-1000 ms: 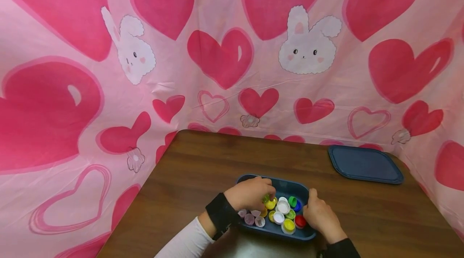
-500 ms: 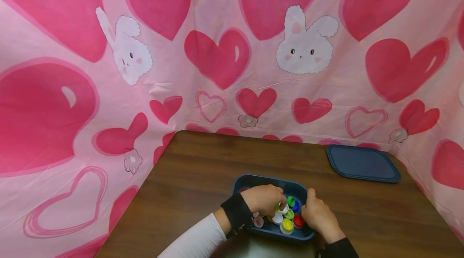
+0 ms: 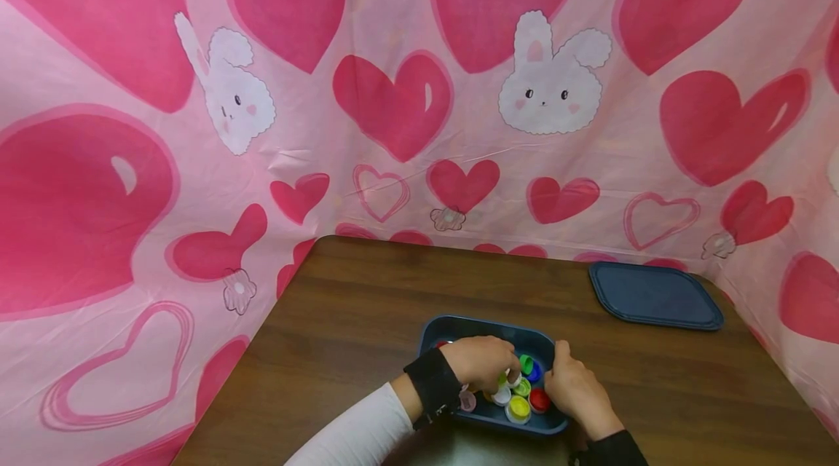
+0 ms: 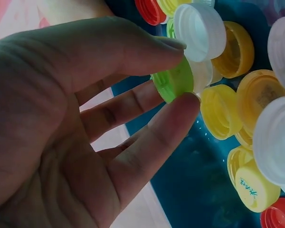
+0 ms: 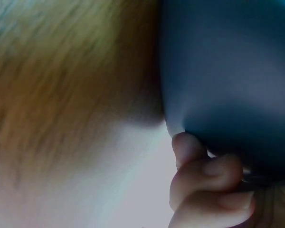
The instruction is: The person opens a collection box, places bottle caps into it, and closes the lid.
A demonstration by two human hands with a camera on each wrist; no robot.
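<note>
While my left hand (image 4: pixel 61 142) pinches a green cap (image 4: pixel 173 80) over the blue tray (image 3: pixel 488 415), my right hand (image 3: pixel 577 389) grips its edge; a loose pinch might drop it.

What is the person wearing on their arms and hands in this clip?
Both hands are bare: no gloves or rings show. The left hand comes out of a white long sleeve with a black band strapped round the wrist. The right hand ends at a black cuff or band, cut off by the frame edge.
</note>
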